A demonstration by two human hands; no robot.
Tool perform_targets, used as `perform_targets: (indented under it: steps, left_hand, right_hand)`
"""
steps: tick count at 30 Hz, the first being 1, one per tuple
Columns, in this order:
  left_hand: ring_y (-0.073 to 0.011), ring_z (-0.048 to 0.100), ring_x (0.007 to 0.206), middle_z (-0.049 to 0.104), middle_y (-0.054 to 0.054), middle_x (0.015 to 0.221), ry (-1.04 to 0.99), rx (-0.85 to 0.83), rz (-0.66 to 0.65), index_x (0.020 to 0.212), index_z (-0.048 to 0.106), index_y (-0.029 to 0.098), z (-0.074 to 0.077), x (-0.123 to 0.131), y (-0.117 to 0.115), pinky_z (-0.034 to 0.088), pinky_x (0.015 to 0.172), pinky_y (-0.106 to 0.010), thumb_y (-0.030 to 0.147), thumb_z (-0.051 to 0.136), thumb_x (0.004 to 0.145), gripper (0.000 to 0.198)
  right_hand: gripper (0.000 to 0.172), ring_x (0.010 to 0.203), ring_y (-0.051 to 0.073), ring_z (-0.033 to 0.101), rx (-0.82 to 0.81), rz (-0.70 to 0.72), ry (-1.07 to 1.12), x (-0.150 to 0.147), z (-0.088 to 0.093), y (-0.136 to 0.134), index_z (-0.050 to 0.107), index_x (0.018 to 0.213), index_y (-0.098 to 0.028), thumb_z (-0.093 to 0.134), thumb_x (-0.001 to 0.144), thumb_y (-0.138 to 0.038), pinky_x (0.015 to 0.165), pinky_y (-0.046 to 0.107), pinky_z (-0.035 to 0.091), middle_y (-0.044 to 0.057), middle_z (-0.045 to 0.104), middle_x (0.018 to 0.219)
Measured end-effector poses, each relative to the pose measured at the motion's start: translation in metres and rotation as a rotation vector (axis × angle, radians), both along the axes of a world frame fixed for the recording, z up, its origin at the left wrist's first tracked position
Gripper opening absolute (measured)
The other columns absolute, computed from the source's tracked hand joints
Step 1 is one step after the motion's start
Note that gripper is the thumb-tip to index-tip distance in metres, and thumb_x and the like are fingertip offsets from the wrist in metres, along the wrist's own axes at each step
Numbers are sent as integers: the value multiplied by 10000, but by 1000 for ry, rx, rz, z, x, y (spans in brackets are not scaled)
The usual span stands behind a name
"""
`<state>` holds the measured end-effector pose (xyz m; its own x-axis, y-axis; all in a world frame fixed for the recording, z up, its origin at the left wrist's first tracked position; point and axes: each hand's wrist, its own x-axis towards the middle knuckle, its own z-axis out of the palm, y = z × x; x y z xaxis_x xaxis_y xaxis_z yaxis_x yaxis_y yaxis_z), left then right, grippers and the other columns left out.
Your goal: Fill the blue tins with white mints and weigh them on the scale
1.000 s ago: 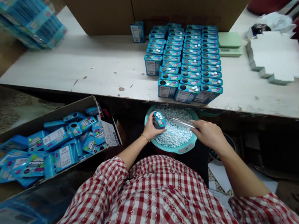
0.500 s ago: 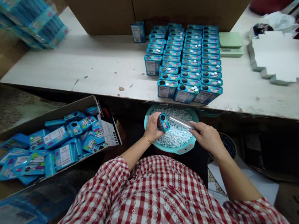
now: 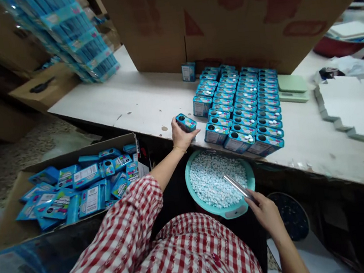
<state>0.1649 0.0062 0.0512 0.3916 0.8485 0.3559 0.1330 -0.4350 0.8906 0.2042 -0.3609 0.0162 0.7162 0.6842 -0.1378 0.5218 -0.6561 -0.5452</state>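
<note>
A small blue box [image 3: 186,122] with a dark round hole in its top is gripped by my left hand [image 3: 181,137], at the front edge of the table, left of the rows of similar blue boxes [image 3: 237,109]. My right hand [image 3: 261,209] is closed around a shiny metal tube-like tool [image 3: 239,187]; whether its far end is a scoop I cannot tell. That tool lies over a turquoise basin [image 3: 227,213] below the table edge, full of small white and pale blue pellets [image 3: 212,179].
On the left, a cardboard carton [image 3: 14,214] holds many jumbled blue boxes. A tall wrapped stack of blue packs [image 3: 71,39] stands at the table's back left. Behind the rows rises a large cardboard box [image 3: 161,31]. A pale green scale [image 3: 292,88] and stacked white card pieces [image 3: 354,107] lie to the right.
My left hand has carried the blue box up from over the basin to the table edge. The right hand still holds the metal tool over the pellets. The view has shifted.
</note>
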Motion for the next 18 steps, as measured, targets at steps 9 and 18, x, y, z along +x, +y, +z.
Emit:
perform_targets:
  steps: [9,18]
  left_hand:
    - [-339,368,1249,372,-206,1282,55,-92,-35,1317,240,145,-1,65,23,325,1023,-447,354,869,409,1124]
    - [-270,589,981,624,-168,1027,229,-461,-130,1125,491,148,-8,78,14,437,847,-383,362,780,602,635]
  right_hand:
    - [467,965,248,636,-11,27,127,-9,-10,-1,656,1076,-200,468,784,-512,823,345,515,77,664,1094]
    - [578,1037,265,602,-63,179,119,-12,-21,31,633,1122,-166,487,753,-586,865,341,499,100,638,1143]
